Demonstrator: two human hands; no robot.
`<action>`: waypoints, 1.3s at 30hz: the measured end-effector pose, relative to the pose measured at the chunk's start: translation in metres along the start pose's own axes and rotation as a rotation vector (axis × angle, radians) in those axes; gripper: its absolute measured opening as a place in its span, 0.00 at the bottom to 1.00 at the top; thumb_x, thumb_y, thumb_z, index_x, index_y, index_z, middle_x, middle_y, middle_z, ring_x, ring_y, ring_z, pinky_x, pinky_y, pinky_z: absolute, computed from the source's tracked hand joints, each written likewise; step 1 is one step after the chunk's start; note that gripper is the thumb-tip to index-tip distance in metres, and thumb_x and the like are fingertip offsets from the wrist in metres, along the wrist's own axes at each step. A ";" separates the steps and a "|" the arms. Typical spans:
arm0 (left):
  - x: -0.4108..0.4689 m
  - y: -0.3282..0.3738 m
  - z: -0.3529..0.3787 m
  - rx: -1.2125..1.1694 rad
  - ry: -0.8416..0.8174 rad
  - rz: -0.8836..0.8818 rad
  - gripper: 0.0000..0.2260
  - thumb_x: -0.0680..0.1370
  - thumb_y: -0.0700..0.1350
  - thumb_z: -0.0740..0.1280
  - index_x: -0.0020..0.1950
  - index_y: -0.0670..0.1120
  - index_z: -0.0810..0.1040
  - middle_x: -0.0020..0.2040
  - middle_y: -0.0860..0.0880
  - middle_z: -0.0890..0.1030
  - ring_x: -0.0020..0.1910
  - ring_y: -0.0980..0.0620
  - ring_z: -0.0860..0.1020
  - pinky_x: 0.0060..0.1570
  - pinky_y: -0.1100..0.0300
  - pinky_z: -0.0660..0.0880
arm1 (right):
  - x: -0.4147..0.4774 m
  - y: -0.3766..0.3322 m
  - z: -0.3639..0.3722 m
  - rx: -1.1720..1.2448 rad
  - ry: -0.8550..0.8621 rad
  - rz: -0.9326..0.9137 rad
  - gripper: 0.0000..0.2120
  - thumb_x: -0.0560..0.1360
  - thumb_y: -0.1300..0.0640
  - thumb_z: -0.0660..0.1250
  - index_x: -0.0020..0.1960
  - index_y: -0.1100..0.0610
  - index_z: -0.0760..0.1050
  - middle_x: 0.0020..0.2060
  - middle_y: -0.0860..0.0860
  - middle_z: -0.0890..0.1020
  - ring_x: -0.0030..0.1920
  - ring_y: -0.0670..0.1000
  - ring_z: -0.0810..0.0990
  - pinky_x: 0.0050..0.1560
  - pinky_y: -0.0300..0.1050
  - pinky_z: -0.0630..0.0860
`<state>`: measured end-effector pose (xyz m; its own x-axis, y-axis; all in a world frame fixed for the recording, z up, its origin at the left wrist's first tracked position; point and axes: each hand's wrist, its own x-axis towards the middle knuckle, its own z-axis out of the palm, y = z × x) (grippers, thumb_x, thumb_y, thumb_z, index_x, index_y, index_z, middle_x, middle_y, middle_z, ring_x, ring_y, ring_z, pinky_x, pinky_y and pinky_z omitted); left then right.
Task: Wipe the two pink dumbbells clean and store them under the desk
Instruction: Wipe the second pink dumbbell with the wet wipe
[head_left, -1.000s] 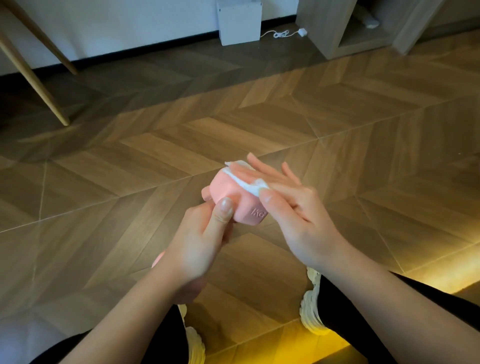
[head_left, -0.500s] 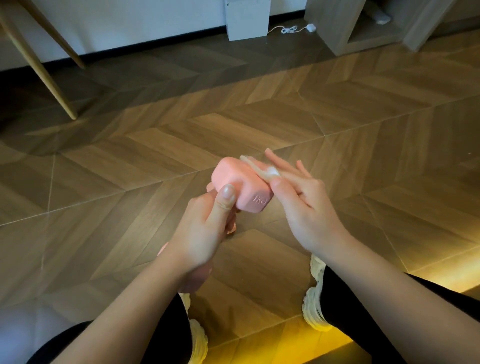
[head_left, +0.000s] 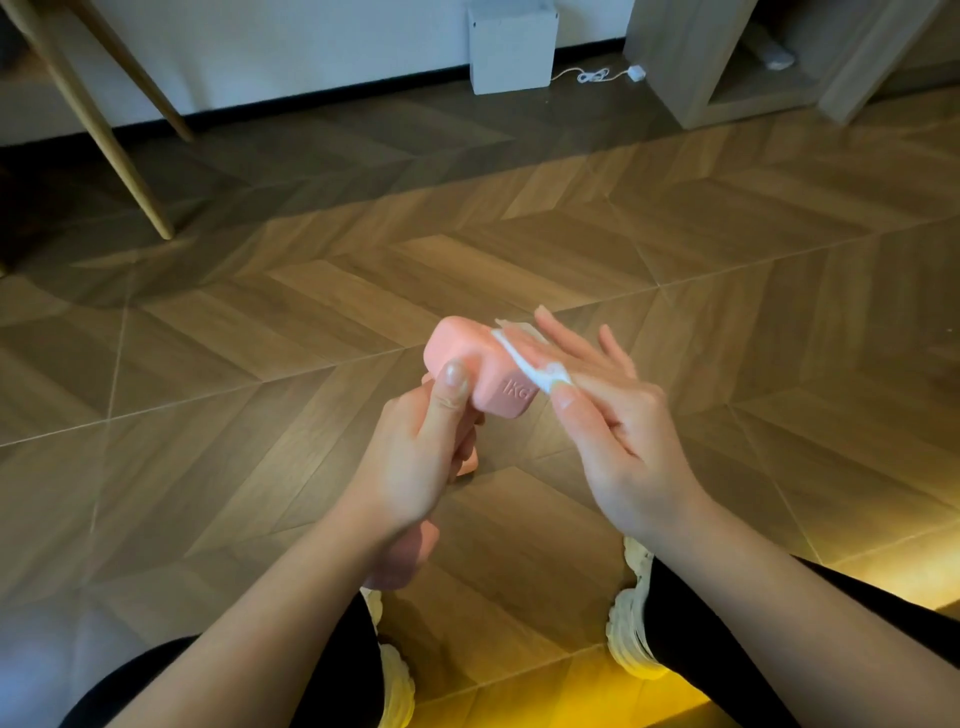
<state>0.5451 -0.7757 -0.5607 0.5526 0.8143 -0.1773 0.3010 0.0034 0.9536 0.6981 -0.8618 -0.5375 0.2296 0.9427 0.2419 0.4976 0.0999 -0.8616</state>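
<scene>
One pink dumbbell (head_left: 478, 371) is being held in the air above the wooden floor (head_left: 260, 338), in front of the person's knees and clear of any surface. It is being gripped about its handle by the left hand (head_left: 415, 457), the fingers being curled round the bar and the thumb being laid upward against the side of the upper head. That head is being presented tilted, away from the person and towards the right, with a moulded "1KG" marking showing on its near face. The lower head is being largely hidden beneath the left wrist, only a blurred pink part being seen. A white wipe (head_left: 524, 358) is being pressed against the right edge of the upper head by the right hand (head_left: 613, 415); its fingers are being kept straight and flat, and the wipe is being pinched between them and the thumb. A pale shoe (head_left: 631, 639) is being seen on the floor below the right forearm. At the far wall, a white box (head_left: 511, 47) with a white cable (head_left: 597, 75) beside it is being observed, slanted wooden legs (head_left: 104, 130) are being noted at far left, and a wooden shelf unit (head_left: 727, 78) at far right.
</scene>
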 end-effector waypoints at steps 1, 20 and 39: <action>0.001 0.001 -0.001 0.010 0.003 -0.001 0.30 0.76 0.73 0.47 0.25 0.54 0.69 0.22 0.55 0.67 0.25 0.56 0.65 0.27 0.62 0.63 | -0.002 0.000 0.001 -0.016 0.005 -0.065 0.18 0.82 0.56 0.54 0.68 0.51 0.74 0.69 0.44 0.75 0.75 0.46 0.64 0.76 0.66 0.47; -0.003 0.001 0.002 -0.188 -0.048 -0.064 0.34 0.69 0.80 0.55 0.32 0.47 0.64 0.29 0.51 0.62 0.27 0.54 0.61 0.25 0.65 0.62 | 0.012 0.003 -0.009 0.137 -0.108 0.261 0.22 0.81 0.54 0.53 0.50 0.30 0.78 0.62 0.32 0.77 0.73 0.35 0.63 0.78 0.53 0.44; 0.007 0.002 -0.021 0.879 -0.325 0.203 0.25 0.67 0.78 0.49 0.41 0.58 0.68 0.37 0.56 0.72 0.33 0.57 0.73 0.31 0.58 0.61 | 0.015 0.030 -0.013 0.389 -0.550 0.658 0.19 0.66 0.35 0.71 0.51 0.46 0.84 0.51 0.46 0.86 0.56 0.47 0.83 0.60 0.49 0.77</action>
<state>0.5331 -0.7580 -0.5549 0.8072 0.5500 -0.2143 0.5784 -0.6645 0.4732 0.7271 -0.8486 -0.5540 -0.1114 0.8556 -0.5056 0.0708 -0.5006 -0.8628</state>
